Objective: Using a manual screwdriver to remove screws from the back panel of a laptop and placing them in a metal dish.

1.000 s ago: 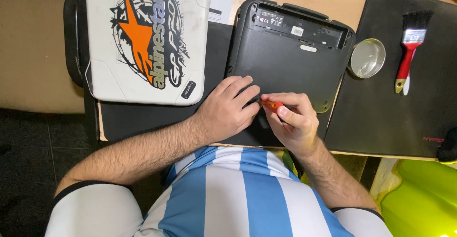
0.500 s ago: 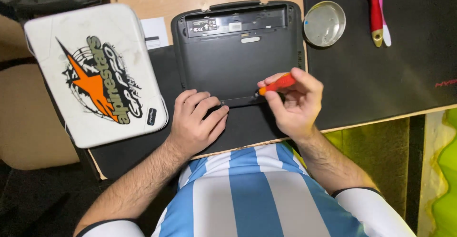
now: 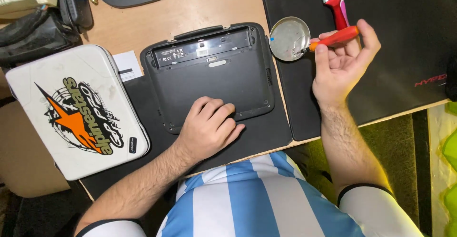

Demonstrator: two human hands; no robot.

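The left hand lies flat and unclenched on the matte black plastic laptop, turned underside up on the wooden table. Right of the laptop, the right hand grips an orange-handled screwdriver, its tip over a round shiny metal dish.

The upturned laptop has a matt black plastic underside with a fine, even texture; it serves as the landmark. The left hand rests on its near edge. To its right, the round dish is bare metal, shiny and scuffed. The screwdriver in the right hand has a glossy orange plastic handle. Beyond the dish, the paintbrush shows a glossy red handle and a bright metal ferrule. Under the laptop, the mat is matt black and smooth. Left of the laptop, the case is white, smooth, slightly soiled. The desk is light wood, satin.
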